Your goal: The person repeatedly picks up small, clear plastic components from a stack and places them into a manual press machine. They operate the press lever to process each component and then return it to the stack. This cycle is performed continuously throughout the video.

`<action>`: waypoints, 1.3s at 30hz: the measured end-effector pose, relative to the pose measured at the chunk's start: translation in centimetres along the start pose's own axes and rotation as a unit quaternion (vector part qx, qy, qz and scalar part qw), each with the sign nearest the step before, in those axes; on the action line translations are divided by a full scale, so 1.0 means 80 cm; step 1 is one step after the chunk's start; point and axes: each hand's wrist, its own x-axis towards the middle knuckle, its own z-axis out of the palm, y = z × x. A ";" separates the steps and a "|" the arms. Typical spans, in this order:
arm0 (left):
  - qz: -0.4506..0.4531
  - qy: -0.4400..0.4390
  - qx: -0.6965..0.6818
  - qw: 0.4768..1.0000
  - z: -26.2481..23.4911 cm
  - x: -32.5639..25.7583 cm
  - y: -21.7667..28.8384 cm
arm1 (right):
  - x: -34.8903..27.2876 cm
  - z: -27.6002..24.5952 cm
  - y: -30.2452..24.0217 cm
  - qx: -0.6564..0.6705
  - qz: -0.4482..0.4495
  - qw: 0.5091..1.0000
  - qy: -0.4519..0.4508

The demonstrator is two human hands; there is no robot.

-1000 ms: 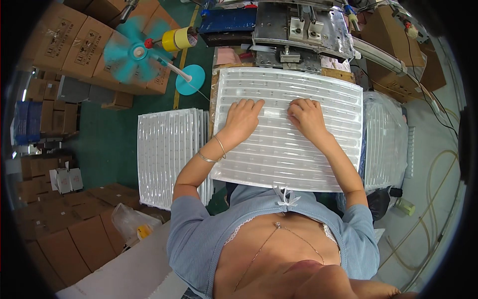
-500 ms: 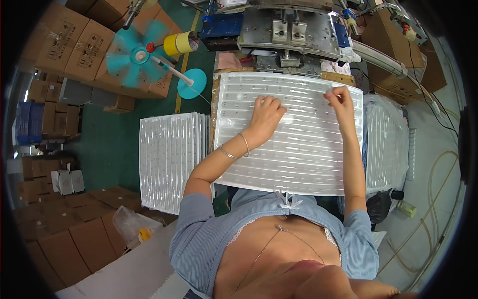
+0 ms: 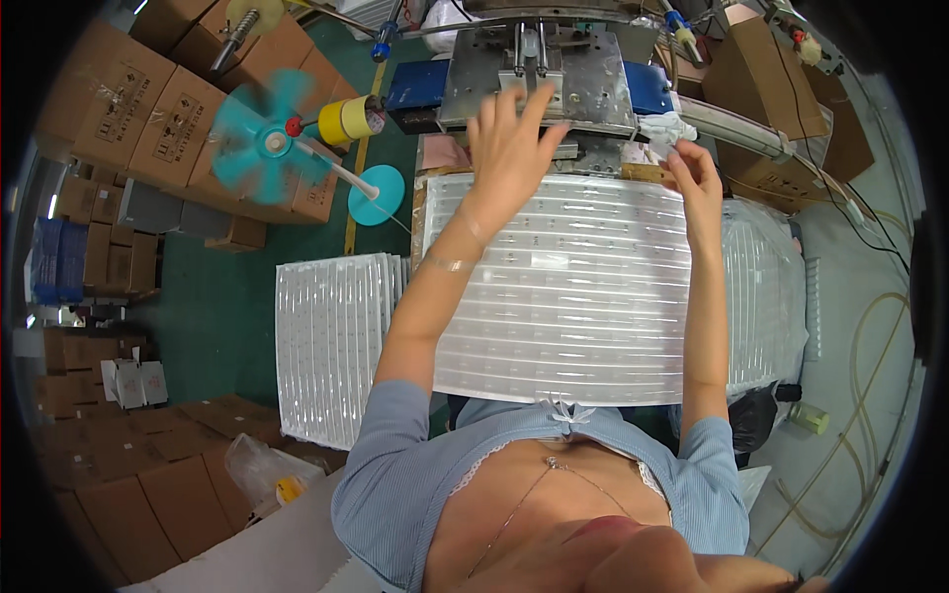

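A clear ribbed plastic tray [image 3: 593, 287] with rows of small pockets lies on the bench in front of me. My left hand [image 3: 509, 143] is raised above the tray's far edge, fingers spread, in front of a grey metal machine [image 3: 539, 74]. My right hand [image 3: 692, 168] hovers at the tray's far right corner, fingers pinched together; I cannot make out anything held in them. Both arms stretch forward over the tray.
A stack of the same clear trays [image 3: 331, 341] stands to my left, another stack [image 3: 771, 287] to my right. A turquoise fan [image 3: 262, 138] spins on a stand at the left, beside a yellow tape roll [image 3: 346, 119]. Cardboard boxes [image 3: 148, 109] line the left side.
Both hands have lifted off the tray's middle and moved forward to its far edge; the left one now rises toward the machine.
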 end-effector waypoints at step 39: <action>-0.111 -0.046 -0.213 0.970 -0.011 -0.087 -0.008 | 0.043 0.062 -0.020 -0.281 -0.240 0.928 -0.053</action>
